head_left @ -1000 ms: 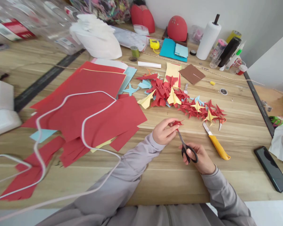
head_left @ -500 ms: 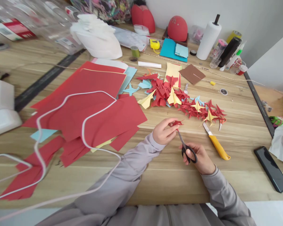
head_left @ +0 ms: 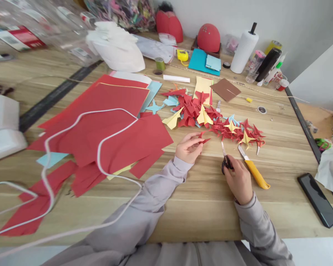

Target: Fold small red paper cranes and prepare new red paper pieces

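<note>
Between the thumb and fingers of my left hand (head_left: 189,148) is a small folded red paper star (head_left: 204,140), its points sticking out past the fingertips. My right hand (head_left: 240,180) is closed round the black handles of a pair of scissors (head_left: 224,157), blades pointing away from me and apart from the paper. Just beyond both hands lies a heap of folded red paper shapes (head_left: 190,111), with yellow and blue ones among them. To the right of my right hand lies a yellow utility knife (head_left: 255,171).
Red paper sheets (head_left: 122,136) spread over the left side, with a white cable (head_left: 98,147) in front of them. A black phone (head_left: 318,199) lies at right. Farther back are a yellow tape measure (head_left: 182,55), blue paper (head_left: 197,61) and a brown square (head_left: 225,89).
The scissors have come away from the red paper star, moving right with my right hand. My left hand has shifted slightly left and turned the star, so more points show.
</note>
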A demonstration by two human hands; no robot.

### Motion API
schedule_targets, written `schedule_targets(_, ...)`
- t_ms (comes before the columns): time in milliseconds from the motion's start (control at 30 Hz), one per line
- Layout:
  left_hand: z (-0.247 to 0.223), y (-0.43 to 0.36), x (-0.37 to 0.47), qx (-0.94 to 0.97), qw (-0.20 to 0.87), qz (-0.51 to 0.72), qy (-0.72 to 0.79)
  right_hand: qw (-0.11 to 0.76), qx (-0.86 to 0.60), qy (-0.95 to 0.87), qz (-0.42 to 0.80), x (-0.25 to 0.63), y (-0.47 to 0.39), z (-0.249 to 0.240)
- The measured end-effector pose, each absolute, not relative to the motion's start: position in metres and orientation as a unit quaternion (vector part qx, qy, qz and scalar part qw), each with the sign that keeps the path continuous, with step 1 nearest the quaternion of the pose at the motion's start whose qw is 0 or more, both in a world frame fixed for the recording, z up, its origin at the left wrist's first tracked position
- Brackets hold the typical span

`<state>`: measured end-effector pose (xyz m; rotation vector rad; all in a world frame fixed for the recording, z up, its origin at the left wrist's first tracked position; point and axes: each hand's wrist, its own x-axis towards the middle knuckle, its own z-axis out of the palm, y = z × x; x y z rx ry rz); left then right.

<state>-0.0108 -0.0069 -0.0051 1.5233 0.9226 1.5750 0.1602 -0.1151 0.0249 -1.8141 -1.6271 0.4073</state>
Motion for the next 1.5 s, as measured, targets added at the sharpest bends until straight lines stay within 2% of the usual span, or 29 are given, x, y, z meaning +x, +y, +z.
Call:
schedule_targets(167, -0.014, -0.003, -0.005, 0.467, 0.527, 0.631, 0.325, 0.287, -0.653, -0.698, 0.064, 0.162, -0.113, 0.021)
schedule_targets(367, -0.008, -0.002, -0.005, 0.439, 0.571, 0.598, 0.352, 0.298, -0.601, -0.741, 0.037, 0.144, -0.116, 0.015)
schedule_targets(533, -0.005, -0.001, -0.005, 0.437, 0.597, 0.566, 0.363, 0.348, -0.534, -0.765, 0.096, 0.137, -0.119, 0.012)
schedule_targets(833, -0.004, -0.003, -0.002, 0.468, 0.592, 0.546, 0.365, 0.337, -0.447, -0.820, 0.118, 0.138, -0.114, 0.016)
schedule_targets(1067, -0.003, -0.006, -0.005, 0.557, 0.568, 0.494, 0.350, 0.446, -0.602, -0.626, 0.215, 0.143, -0.089, 0.015)
schedule_targets(1200, -0.004, -0.007, -0.005, 0.583, 0.568, 0.484, 0.321, 0.481, -0.570, -0.596, 0.298, 0.143, -0.064, 0.012)
schedule_targets(1500, -0.006, -0.006, -0.006, 0.594, 0.583, 0.445, 0.331, 0.515, -0.531, -0.565, 0.365, 0.139, -0.056, 0.002)
